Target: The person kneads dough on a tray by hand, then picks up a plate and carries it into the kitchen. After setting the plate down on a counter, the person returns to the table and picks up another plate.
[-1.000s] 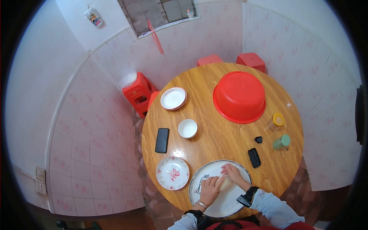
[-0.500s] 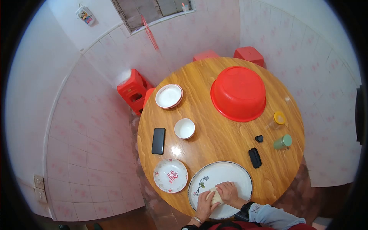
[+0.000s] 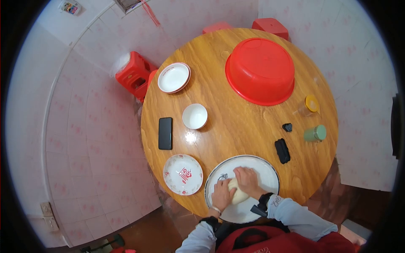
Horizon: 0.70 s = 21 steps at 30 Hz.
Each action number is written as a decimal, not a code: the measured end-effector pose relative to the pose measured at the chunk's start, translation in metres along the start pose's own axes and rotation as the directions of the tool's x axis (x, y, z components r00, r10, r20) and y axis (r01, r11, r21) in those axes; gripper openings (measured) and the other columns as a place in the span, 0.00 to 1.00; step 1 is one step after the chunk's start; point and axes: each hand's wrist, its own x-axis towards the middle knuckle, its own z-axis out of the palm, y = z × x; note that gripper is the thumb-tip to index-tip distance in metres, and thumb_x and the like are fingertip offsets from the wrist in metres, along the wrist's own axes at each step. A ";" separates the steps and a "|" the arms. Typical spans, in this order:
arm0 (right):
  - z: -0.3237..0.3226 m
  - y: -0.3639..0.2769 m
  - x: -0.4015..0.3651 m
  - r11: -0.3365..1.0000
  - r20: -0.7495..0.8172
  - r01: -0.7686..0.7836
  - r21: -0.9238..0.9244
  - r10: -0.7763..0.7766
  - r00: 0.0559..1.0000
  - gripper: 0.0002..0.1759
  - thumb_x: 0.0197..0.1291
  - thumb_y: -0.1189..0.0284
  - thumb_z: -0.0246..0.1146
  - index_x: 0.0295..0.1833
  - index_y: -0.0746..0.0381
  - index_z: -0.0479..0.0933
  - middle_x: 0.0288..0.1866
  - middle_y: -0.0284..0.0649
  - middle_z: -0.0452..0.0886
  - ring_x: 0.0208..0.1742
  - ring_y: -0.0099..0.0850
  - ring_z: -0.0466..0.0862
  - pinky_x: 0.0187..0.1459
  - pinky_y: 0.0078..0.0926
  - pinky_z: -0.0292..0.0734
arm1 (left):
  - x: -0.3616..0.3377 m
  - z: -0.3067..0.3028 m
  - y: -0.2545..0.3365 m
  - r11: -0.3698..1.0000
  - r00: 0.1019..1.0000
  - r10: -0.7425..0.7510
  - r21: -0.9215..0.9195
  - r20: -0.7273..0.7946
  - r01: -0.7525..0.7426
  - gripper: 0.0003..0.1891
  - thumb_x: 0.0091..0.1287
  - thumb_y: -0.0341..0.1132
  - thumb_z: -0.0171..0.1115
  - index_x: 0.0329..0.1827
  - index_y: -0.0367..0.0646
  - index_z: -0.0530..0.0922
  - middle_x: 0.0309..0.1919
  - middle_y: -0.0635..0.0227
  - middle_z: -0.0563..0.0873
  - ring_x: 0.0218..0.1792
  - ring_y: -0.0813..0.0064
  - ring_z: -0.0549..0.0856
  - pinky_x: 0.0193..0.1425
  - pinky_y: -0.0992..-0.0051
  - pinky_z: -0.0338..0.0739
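A pale lump of dough (image 3: 239,196) lies on a large white oval plate with a dark rim (image 3: 266,177). My left hand (image 3: 222,195) grips its left side, fingers curved over it. From the right, my right hand (image 3: 247,181) is wrapped over the dough's upper part, its fingers pointing away from me. The two hands are close together, and they hide some of the dough and of the plate's painted pattern.
On the round wooden table (image 3: 236,139) are a flowered dish (image 3: 183,174), a phone (image 3: 165,133), a white bowl (image 3: 195,116), stacked plates (image 3: 174,77), an upturned red basin (image 3: 260,71), a yellow-lidded jar (image 3: 310,105), a green container (image 3: 314,133) and a black case (image 3: 282,151). Red stools (image 3: 135,76) stand around it.
The view has tilted downward, so the table sits higher and more of my forearms and clothing shows. More of the dough is exposed between my hands, which still hold it.
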 end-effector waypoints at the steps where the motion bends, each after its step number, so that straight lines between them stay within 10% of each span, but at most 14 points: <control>1: 0.003 0.000 0.004 1.000 0.003 -0.001 0.005 0.001 1.000 0.09 0.68 0.65 0.59 0.37 0.58 0.78 0.27 0.42 0.82 0.32 0.43 0.82 0.38 0.44 0.73 | 0.008 -0.003 -0.003 0.998 0.998 -0.040 -0.055 0.058 0.043 0.26 0.59 0.43 0.70 0.61 0.47 0.75 0.50 0.54 0.78 0.49 0.49 0.78 0.54 0.57 0.75; 7: 0.013 0.008 0.016 0.953 0.149 -0.301 0.015 0.296 0.944 0.13 0.70 0.62 0.55 0.39 0.58 0.80 0.29 0.43 0.85 0.33 0.46 0.85 0.37 0.45 0.78 | 0.019 0.005 -0.022 0.954 0.993 -0.088 -0.279 0.084 0.109 0.23 0.59 0.45 0.70 0.56 0.46 0.79 0.46 0.53 0.82 0.48 0.49 0.81 0.54 0.57 0.76; 13: -0.028 -0.005 -0.011 0.881 0.073 -0.232 0.411 0.222 0.972 0.11 0.68 0.66 0.58 0.41 0.61 0.80 0.35 0.44 0.84 0.37 0.45 0.84 0.39 0.43 0.77 | -0.031 -0.011 0.039 0.973 0.962 0.048 -0.203 -0.270 -0.106 0.27 0.48 0.32 0.72 0.55 0.48 0.80 0.52 0.57 0.77 0.56 0.53 0.74 0.62 0.59 0.67; 17: -0.035 -0.004 -0.018 0.966 -0.048 -0.046 0.254 0.060 0.997 0.09 0.69 0.68 0.57 0.41 0.61 0.80 0.37 0.41 0.83 0.40 0.41 0.82 0.43 0.40 0.74 | -0.054 -0.009 0.039 0.922 0.921 0.334 -0.132 -0.200 -0.364 0.31 0.48 0.32 0.73 0.60 0.48 0.78 0.55 0.57 0.75 0.58 0.54 0.73 0.64 0.59 0.66; 21: -0.038 -0.025 -0.042 0.983 0.104 0.083 0.165 -0.101 0.989 0.09 0.67 0.70 0.58 0.47 0.61 0.79 0.39 0.41 0.83 0.43 0.39 0.81 0.45 0.37 0.69 | -0.074 -0.019 0.030 0.950 0.938 0.274 -0.088 -0.212 -0.298 0.35 0.51 0.37 0.74 0.65 0.48 0.74 0.61 0.57 0.72 0.62 0.52 0.71 0.66 0.56 0.65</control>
